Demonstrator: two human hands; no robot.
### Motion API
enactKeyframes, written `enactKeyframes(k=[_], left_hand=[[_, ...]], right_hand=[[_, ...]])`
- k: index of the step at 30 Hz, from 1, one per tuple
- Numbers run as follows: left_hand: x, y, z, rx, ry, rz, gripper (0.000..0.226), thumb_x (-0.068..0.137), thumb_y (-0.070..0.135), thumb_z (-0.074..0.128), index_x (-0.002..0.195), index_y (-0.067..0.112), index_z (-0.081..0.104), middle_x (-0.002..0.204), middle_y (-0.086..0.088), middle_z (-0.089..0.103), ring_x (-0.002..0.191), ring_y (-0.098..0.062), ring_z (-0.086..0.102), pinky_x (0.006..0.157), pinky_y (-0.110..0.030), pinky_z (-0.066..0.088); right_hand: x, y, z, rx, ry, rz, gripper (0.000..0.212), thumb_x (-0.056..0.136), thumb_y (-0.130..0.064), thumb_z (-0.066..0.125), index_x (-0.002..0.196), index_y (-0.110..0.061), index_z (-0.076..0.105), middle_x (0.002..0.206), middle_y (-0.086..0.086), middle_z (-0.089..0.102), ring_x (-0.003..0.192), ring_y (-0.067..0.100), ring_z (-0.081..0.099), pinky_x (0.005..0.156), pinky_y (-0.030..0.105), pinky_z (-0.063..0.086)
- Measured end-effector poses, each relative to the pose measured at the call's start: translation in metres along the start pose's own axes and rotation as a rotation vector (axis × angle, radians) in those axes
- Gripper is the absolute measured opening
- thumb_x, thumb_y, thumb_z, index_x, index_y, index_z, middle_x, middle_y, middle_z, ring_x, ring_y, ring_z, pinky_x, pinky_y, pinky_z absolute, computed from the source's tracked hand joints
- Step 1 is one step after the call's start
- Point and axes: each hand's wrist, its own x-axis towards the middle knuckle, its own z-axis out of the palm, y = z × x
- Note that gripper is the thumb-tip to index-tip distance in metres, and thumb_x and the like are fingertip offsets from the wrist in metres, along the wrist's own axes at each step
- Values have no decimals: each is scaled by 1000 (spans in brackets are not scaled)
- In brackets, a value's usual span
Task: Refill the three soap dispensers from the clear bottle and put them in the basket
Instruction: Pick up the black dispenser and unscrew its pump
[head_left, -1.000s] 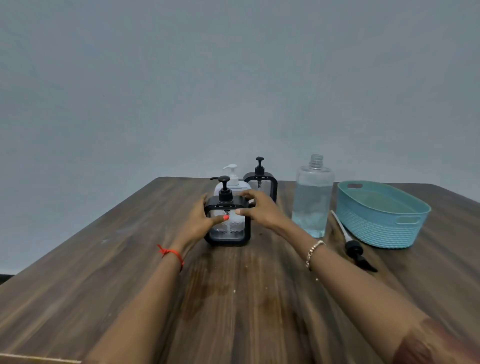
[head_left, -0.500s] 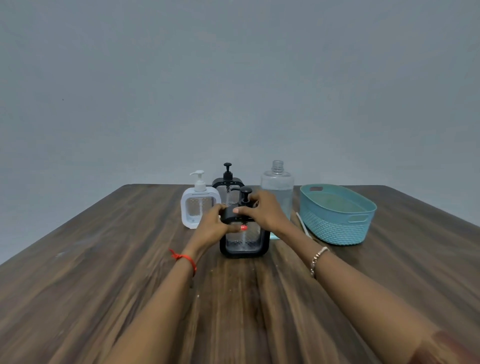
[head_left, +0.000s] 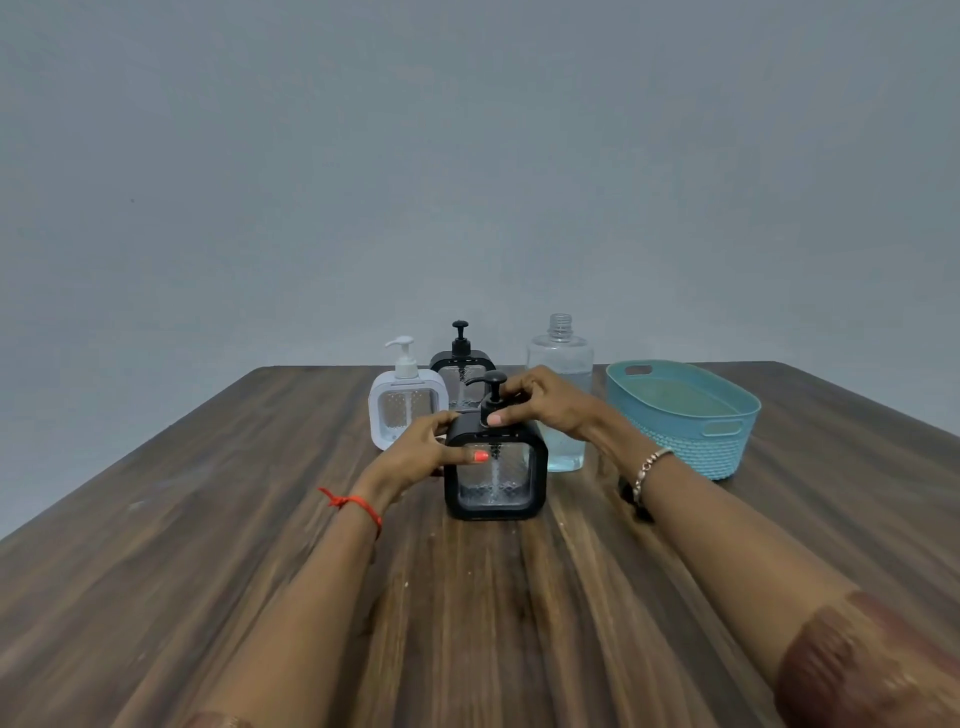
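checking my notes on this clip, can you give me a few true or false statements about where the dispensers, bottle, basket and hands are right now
1. The left hand holds the side of the near black dispenser. True.
2. The right hand is on the clear bottle. False: its fingers are around the near dispenser's pump.
3. The clear bottle has no cap on. True.
4. A dispenser already lies in the teal basket. False: nothing shows inside it; the white dispenser and far black dispenser stand on the table.
5. The near dispenser is tipped on its side. False: it stands upright.
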Motion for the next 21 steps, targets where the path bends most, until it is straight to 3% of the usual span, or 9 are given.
enactKeyframes(k=[5,11,13,16,19,21], left_hand=[[-5,0,-3,-64,-87,-1,42,71,10,75,108,23,60,104,1,69,103,-18,62,95,-43,46],[-10,2,-4,-99,-173,-24,40,79,4,67,115,17,57,102,1,68,98,-15,62,91,-36,49],[-14,3,-7,-158,-256,-40,48,69,14,77,114,16,60,102,-1,68,98,-16,62,90,-33,50],[-20,3,-9,-427,-419,-51,61,42,25,93,97,11,73,93,-5,72,87,-15,68,79,-25,55],[-26,2,-4,-670,-424,-34,58,27,28,97,78,10,77,80,-5,73,75,-15,70,70,-26,57],[-29,2,0,-734,-415,14,54,28,29,97,75,11,77,77,-3,74,73,-14,70,68,-26,57]], right_hand=[[2,2,-6,68,-144,14,22,78,3,66,99,-3,69,89,-1,71,91,11,64,91,22,48],[-1,-2,-11,168,-325,47,28,80,1,61,107,-1,63,99,2,69,95,9,64,86,19,47],[-5,-5,-11,224,-395,40,29,75,-6,64,104,-6,63,95,-5,71,95,8,64,88,20,45],[-10,-8,-5,373,-510,-12,42,68,-24,78,104,-8,64,100,-3,67,100,10,60,90,21,43],[-13,-16,5,503,-636,-96,39,70,-28,78,105,-15,67,106,-2,61,105,12,55,94,23,41],[-13,-22,5,531,-649,-127,40,72,-26,77,110,-15,66,109,-3,64,108,11,57,96,23,41]])
